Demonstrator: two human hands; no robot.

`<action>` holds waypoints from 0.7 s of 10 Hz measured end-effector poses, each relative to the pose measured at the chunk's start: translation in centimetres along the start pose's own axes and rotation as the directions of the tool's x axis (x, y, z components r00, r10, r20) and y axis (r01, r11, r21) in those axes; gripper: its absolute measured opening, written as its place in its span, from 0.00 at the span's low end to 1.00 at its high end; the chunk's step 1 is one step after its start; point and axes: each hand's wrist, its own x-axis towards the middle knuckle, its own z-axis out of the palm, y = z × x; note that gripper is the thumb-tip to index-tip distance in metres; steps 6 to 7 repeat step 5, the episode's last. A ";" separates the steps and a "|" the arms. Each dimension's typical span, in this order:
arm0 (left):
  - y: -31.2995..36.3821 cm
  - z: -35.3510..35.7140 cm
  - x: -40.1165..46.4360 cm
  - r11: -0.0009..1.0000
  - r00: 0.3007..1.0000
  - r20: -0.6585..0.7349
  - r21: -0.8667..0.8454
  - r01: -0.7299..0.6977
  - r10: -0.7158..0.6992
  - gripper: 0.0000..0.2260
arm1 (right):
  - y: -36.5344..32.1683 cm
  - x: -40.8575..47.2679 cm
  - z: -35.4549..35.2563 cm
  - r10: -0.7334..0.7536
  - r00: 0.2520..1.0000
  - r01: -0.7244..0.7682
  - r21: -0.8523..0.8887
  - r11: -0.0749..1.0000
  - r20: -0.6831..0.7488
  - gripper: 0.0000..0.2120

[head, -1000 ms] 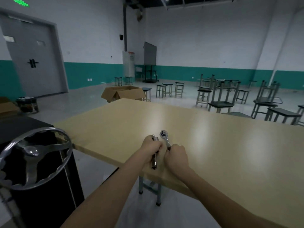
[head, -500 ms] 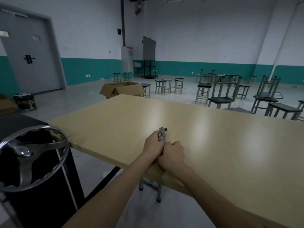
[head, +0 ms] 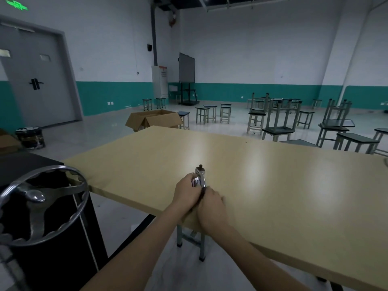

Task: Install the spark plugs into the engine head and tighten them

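Closed together since a second ago, when held apart with one tool each. Left hand (head: 187, 192) wrapped round chrome socket piece (head: 195, 182); right hand (head: 211, 203) clenched on ratchet (head: 201, 175) handle, knuckles touching left hand. Ratchet head pointing up and away, above near edge of table (head: 273, 185). Open cardboard box (head: 154, 120) on floor beyond; contents not visible.

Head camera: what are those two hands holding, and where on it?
A chrome ratchet wrench: the right hand grips its handle; the left hand holds the chrome piece beside its head. Their join is hidden.
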 end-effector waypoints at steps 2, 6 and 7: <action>-0.3 0.1 -0.6 0.998 0.998 0.049 -0.038 -0.041 0.043 0.12 | -0.4 0.2 1.3 -0.084 0.996 0.085 -0.089 0.992 0.020 0.18; -0.2 -1.9 -0.6 0.980 0.997 0.061 -0.187 0.066 -0.055 0.15 | 0.3 0.8 -1.7 0.013 0.999 -0.022 0.259 0.966 0.039 0.09; -0.2 -1.9 -0.6 0.980 0.997 0.061 -0.187 0.066 -0.055 0.15 | 0.3 0.8 -1.7 0.013 0.999 -0.022 0.259 0.966 0.039 0.09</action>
